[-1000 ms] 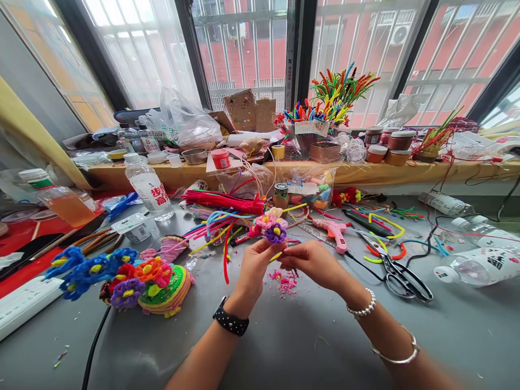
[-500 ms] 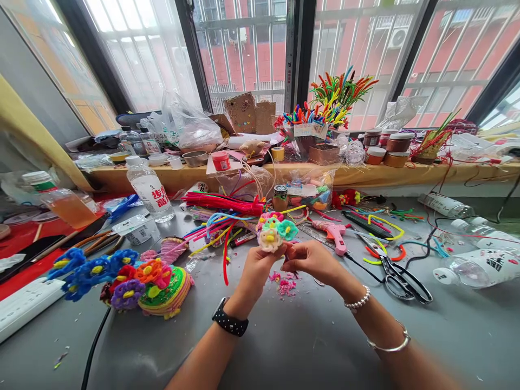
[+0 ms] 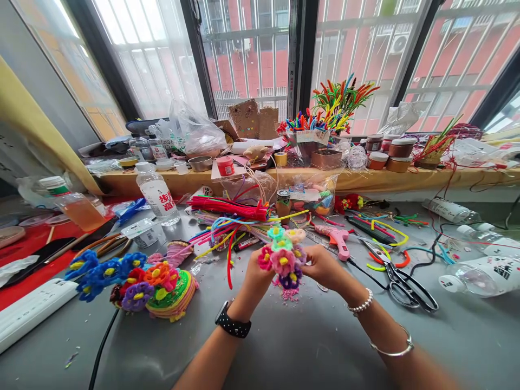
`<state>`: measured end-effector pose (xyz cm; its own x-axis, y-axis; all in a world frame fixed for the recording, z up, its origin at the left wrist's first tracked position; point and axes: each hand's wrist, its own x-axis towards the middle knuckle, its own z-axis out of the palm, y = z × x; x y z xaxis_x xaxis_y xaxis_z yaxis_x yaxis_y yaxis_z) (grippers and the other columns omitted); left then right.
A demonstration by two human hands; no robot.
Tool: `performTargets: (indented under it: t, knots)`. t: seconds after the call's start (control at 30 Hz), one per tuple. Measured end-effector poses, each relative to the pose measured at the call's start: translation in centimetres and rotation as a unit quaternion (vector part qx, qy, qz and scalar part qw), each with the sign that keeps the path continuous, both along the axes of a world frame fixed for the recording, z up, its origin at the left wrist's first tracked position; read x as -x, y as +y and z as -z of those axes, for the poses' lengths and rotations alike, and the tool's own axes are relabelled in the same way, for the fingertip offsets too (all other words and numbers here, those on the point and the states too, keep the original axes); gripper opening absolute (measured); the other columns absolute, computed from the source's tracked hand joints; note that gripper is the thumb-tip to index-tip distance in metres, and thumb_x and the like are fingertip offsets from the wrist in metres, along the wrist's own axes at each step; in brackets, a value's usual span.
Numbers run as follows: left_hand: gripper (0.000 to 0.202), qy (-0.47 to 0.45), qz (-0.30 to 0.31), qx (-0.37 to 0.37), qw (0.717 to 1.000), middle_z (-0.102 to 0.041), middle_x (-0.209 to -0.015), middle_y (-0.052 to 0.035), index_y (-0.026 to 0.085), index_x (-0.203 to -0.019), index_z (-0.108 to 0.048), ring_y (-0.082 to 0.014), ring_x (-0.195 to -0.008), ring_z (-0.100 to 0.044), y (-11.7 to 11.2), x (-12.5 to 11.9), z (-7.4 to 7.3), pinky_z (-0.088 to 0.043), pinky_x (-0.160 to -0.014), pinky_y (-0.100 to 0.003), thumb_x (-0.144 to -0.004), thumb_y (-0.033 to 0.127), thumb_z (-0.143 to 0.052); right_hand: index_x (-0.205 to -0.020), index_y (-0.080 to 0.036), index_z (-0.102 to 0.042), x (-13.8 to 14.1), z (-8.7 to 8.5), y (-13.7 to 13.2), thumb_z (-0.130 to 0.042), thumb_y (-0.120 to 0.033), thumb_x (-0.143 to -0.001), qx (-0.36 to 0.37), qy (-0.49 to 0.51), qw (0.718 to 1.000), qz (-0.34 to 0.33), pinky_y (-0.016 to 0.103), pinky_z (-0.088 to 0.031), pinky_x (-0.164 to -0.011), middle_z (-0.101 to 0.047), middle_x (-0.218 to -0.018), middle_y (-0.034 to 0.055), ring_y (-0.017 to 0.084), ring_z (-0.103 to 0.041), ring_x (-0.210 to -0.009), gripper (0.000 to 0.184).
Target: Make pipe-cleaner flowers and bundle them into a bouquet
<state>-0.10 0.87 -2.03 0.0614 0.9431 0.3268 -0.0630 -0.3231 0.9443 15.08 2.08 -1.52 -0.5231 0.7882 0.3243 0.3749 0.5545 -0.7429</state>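
Note:
Both hands hold a small bunch of pipe-cleaner flowers [image 3: 283, 256] in pink, purple, teal and cream above the grey table [image 3: 284, 341]. My left hand [image 3: 255, 276], with a black watch on its wrist, is closed around the bunch from the left. My right hand [image 3: 325, 265], with bead and metal bracelets on its wrist, is closed on the bunch from the right. The flower faces tilt toward me. Pink fluff scraps [image 3: 289, 294] lie on the table just under the bunch.
A finished flower basket [image 3: 140, 281] with blue, orange and purple blooms sits at left. Loose pipe cleaners [image 3: 227, 216], a pink glue gun [image 3: 335, 236] and black scissors [image 3: 400, 276] lie behind and right. Water bottles [image 3: 157, 194] and a white power strip [image 3: 28, 309] stand left.
The flower bunch has been turned and tipped toward me, now showing its pink and purple faces. Both hands have dropped slightly and closed in around it.

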Motion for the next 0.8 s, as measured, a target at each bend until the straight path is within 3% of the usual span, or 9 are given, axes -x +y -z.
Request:
performTargets:
  t: [0.2,0.3,0.4,0.53,0.8]
  knots:
    - [0.024,0.118,0.017,-0.099,0.988,-0.056,-0.055,-0.0039,0.016,-0.041,-0.055,-0.0146,-0.061,-0.049,-0.7,0.0,-1.4,-0.042,-0.063,-0.026,-0.062,0.027,-0.058,-0.075,-0.021,-0.065,0.0,0.0,0.2,-0.055,-0.029,-0.073,-0.03,0.077,0.995,-0.061,0.024,-0.041,-0.069,-0.065,-0.079,0.002,0.017,-0.056,-0.075,0.013]
    - [0.021,0.079,0.009,-0.083,0.993,-0.057,-0.055,-0.0028,0.017,-0.044,-0.057,-0.0144,-0.061,-0.051,-0.4,0.1,-0.7,-0.043,-0.065,-0.026,-0.063,0.027,-0.056,-0.077,-0.021,-0.065,-0.1,-0.2,0.1,-0.056,-0.029,-0.073,-0.043,0.078,0.994,-0.058,0.024,-0.041,-0.07,-0.065,-0.081,0.0019,0.016,-0.057,-0.076,0.013]
    - [0.012,0.037,0.002,-0.044,0.998,-0.059,-0.057,-0.0018,0.017,-0.055,-0.061,-0.0139,-0.059,-0.053,-0.1,0.2,0.1,-0.044,-0.064,-0.026,-0.061,0.027,-0.057,-0.069,-0.019,-0.064,0.0,-0.2,0.0,-0.058,-0.032,-0.07,-0.046,0.058,0.997,-0.015,0.024,-0.041,-0.063,-0.064,-0.072,0.0014,0.015,-0.056,-0.067,0.014]
    - [0.013,0.041,0.03,-0.022,0.998,-0.06,-0.057,-0.0021,0.015,-0.057,-0.061,-0.014,-0.059,-0.054,-0.1,0.2,0.3,-0.044,-0.065,-0.026,-0.06,0.027,-0.057,-0.06,-0.016,-0.061,0.2,-0.3,-0.2,-0.061,-0.035,-0.066,-0.04,0.026,0.999,0.016,0.024,-0.04,-0.061,-0.062,-0.067,0.0011,0.014,-0.055,-0.063,0.02]
    - [0.013,0.045,0.008,0.003,0.999,-0.06,-0.059,-0.0023,0.014,-0.061,-0.06,-0.0135,-0.057,-0.052,0.2,0.3,0.6,-0.043,-0.06,-0.024,-0.062,0.026,-0.057,-0.063,-0.017,-0.066,0.3,-0.5,-0.4,-0.062,-0.038,-0.064,-0.013,0.014,0.999,0.039,0.022,-0.039,-0.057,-0.063,-0.063,0.0004,0.013,-0.054,-0.06,0.021]
